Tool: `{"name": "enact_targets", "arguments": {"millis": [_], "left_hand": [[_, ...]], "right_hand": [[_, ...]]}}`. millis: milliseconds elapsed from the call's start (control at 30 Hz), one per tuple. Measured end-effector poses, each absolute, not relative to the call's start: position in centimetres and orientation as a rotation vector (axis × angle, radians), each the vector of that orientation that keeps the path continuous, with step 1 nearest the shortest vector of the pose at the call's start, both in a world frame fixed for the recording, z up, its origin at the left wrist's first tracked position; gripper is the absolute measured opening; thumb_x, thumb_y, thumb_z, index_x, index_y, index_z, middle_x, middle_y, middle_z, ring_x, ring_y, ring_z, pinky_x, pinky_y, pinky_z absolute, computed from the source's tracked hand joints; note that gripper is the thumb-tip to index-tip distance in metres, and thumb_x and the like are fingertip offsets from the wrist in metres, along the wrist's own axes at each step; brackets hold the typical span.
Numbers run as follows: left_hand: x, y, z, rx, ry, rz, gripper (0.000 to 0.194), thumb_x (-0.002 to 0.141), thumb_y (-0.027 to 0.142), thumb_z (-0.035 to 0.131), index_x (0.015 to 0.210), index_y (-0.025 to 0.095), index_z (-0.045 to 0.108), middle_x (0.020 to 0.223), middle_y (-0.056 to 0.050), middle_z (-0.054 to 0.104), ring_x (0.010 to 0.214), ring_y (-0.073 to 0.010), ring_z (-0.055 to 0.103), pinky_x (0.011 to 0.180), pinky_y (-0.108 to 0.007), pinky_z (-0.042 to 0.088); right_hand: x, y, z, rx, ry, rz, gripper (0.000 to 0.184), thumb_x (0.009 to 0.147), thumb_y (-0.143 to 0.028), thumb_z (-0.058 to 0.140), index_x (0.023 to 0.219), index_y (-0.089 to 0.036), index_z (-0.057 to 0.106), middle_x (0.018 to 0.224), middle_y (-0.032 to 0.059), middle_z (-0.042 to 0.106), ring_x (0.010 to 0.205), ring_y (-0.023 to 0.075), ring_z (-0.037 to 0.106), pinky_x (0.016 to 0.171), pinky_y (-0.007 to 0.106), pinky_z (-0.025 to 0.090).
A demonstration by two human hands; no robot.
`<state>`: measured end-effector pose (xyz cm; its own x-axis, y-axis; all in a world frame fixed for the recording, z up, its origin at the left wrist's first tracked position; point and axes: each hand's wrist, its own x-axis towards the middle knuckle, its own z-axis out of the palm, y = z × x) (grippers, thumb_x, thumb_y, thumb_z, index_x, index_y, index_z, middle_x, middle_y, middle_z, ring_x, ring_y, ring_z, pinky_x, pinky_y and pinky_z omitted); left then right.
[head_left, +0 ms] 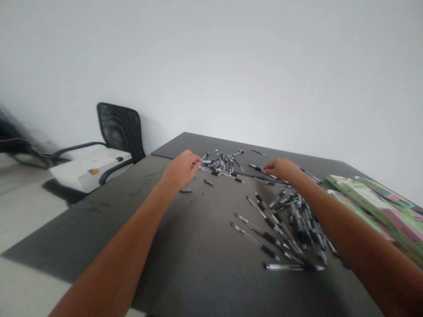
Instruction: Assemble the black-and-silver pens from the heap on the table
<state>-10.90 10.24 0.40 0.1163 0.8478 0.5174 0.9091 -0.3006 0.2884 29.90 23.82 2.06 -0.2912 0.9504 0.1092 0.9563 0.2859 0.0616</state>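
My left hand (183, 169) is closed, thumb and fingers pinched together at the left side of a pile of pen caps (226, 162). Whatever sits between those fingertips is too small to make out. Across the table, my right hand (280, 169) has its fingers closed on a pen (256, 167) lying near the tabletop, its end sticking out to the left. More pens lie under and beside that hand. A large heap of clear pens (302, 222) with black grips spreads below my right forearm, several of them fanned out to the left.
Loose caps (209, 182) lie on the dark table (198, 264) near my left hand. Green and pink packages (373, 198) are at the right edge. A black mesh chair (120, 127) with a white box (89, 169) on its seat stands at left. Behind is a white wall.
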Motion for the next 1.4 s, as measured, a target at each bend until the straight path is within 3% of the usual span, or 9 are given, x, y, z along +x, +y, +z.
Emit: {"name": "enact_targets", "arguments": {"millis": [233,567,700,833,933,1100,1200,1300,1400], "left_hand": [[-10.1,9.6,1.1,-2.267,-1.764,-0.967,0.028,0.103,0.026,0.053,0.111,0.018,0.079,0.112,-0.01,0.071,0.092,-0.0208,0.07,0.089,-0.033,0.057],[-9.8,9.4,1.3,-2.25,-1.743,-0.941,0.027,0.103,0.025,0.055,0.11,0.017,0.08,0.11,-0.01,0.072,0.091,-0.0215,0.069,0.089,-0.034,0.056],[-9.8,9.5,1.2,-2.24,-1.729,-0.934,0.025,0.102,0.025,0.057,0.11,0.018,0.08,0.11,-0.01,0.072,0.091,-0.0215,0.068,0.089,-0.035,0.056],[-9.8,9.7,1.0,-2.247,-1.708,-0.926,0.025,0.103,0.026,0.057,0.109,0.018,0.08,0.107,-0.009,0.072,0.087,-0.021,0.068,0.088,-0.036,0.056],[-9.8,9.8,0.8,-2.249,-1.704,-0.91,0.025,0.102,0.026,0.058,0.108,0.017,0.08,0.106,-0.01,0.071,0.086,-0.0215,0.067,0.087,-0.036,0.056],[-9.9,9.9,0.7,-2.25,-1.737,-0.889,0.024,0.101,0.026,0.057,0.106,0.018,0.08,0.104,-0.009,0.071,0.087,-0.0217,0.068,0.087,-0.035,0.055],[-9.9,9.9,0.6,-2.258,-1.739,-0.886,0.026,0.101,0.028,0.056,0.106,0.018,0.08,0.103,-0.01,0.071,0.087,-0.0224,0.068,0.086,-0.036,0.056],[-9.8,9.9,0.6,-2.258,-1.738,-0.9,0.026,0.101,0.029,0.056,0.105,0.018,0.08,0.104,-0.009,0.071,0.086,-0.0221,0.068,0.087,-0.036,0.056],[-9.8,9.9,0.5,-2.251,-1.746,-0.896,0.027,0.101,0.029,0.055,0.105,0.019,0.08,0.104,-0.009,0.071,0.087,-0.0224,0.068,0.087,-0.036,0.056]], "right_hand": [[30.0,25.4,1.5,-1.944,-2.476,-0.169,0.031,0.086,-0.046,0.074,0.109,-0.031,0.089,0.104,0.0065,0.087,0.094,0.0276,0.079,0.079,0.033,0.057],[27.8,25.8,2.6,-1.907,-2.325,0.014,0.015,0.072,-0.04,0.082,0.067,-0.025,0.084,0.071,0.0063,0.079,0.081,0.0286,0.075,0.075,0.035,0.055],[26.5,23.0,3.7,-1.774,-2.162,0.175,0.029,0.082,-0.049,0.074,0.078,-0.022,0.084,0.063,0.0045,0.07,0.07,0.0248,0.068,0.066,0.034,0.049],[24.8,17.6,3.9,-1.537,-2.038,0.417,0.047,0.099,-0.057,0.049,0.098,-0.02,0.078,0.072,0.0024,0.067,0.053,0.0133,0.047,0.051,0.028,0.038],[23.4,13.4,3.8,-1.315,-1.921,0.661,0.038,0.1,-0.053,0.049,0.097,-0.021,0.07,0.077,0.0008,0.065,0.05,0.0101,0.038,0.047,0.026,0.034],[22.4,10.1,4.1,-1.078,-1.771,0.957,0.025,0.097,-0.045,0.062,0.092,-0.022,0.067,0.077,-0.0006,0.065,0.052,0.0088,0.039,0.048,0.024,0.032],[23.3,11.1,4.4,-1.137,-1.862,0.809,0.026,0.1,-0.046,0.057,0.093,-0.022,0.067,0.078,0.0002,0.068,0.054,0.0103,0.046,0.053,0.025,0.037],[25.1,13.6,4.7,-1.343,-2.094,0.316,0.027,0.101,-0.045,0.056,0.093,-0.021,0.066,0.084,0.0035,0.073,0.07,0.0155,0.062,0.067,0.028,0.046],[27.1,16.4,5.0,-1.62,-2.3,-0.109,0.024,0.101,-0.041,0.059,0.11,-0.023,0.072,0.1,0.0065,0.08,0.088,0.0214,0.071,0.076,0.03,0.047]]}}
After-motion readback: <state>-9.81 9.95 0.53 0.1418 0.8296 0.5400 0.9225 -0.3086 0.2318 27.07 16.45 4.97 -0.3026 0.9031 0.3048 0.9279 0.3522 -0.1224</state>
